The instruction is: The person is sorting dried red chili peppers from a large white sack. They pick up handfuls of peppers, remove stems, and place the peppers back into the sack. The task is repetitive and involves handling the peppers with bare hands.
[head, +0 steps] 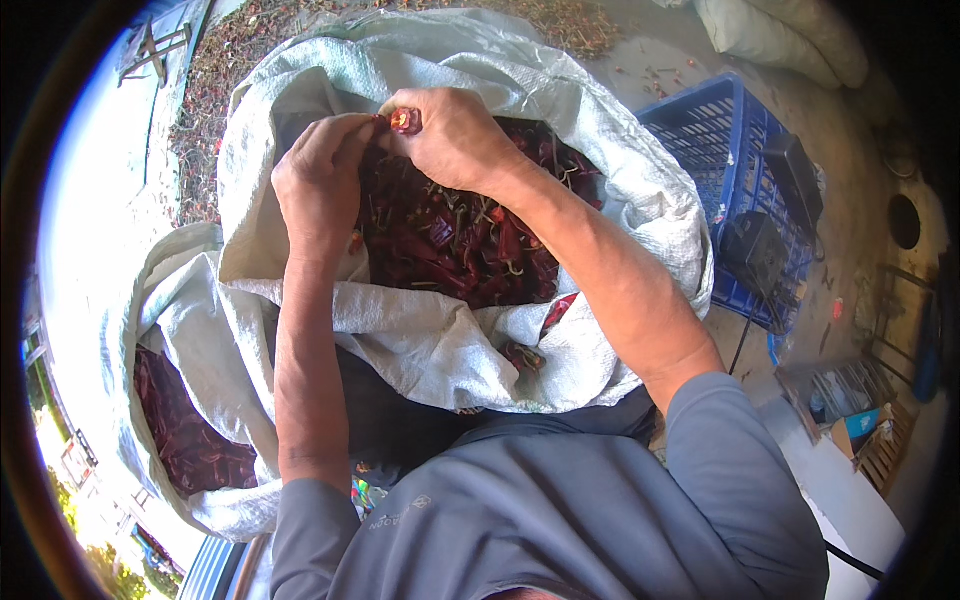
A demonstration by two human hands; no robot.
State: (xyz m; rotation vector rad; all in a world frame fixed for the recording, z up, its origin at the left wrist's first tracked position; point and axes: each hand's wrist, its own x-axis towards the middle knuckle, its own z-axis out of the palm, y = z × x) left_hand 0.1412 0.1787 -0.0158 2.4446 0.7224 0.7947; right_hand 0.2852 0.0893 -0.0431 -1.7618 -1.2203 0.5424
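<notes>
Both my hands meet above a large white woven sack (420, 319) with its mouth wide and rolled back. Dried red chilies (465, 247) lie inside it, some with pale stems. My right hand (450, 139) is closed around a dried red chili pepper (406, 121), whose end shows orange. The fingertips of my left hand (322, 161) pinch a small dark red piece close beside it; how far that piece extends is hidden. More chili bits (523, 357) rest in a fold of the sack's near rim.
A second white sack (202, 300) with dark red chilies stands at the lower left. At the right is a blue plastic crate (694, 124) with black devices on it. Stems and chili scraps (225, 97) cover the floor beyond. Full white sacks (780, 34) lie at the upper right.
</notes>
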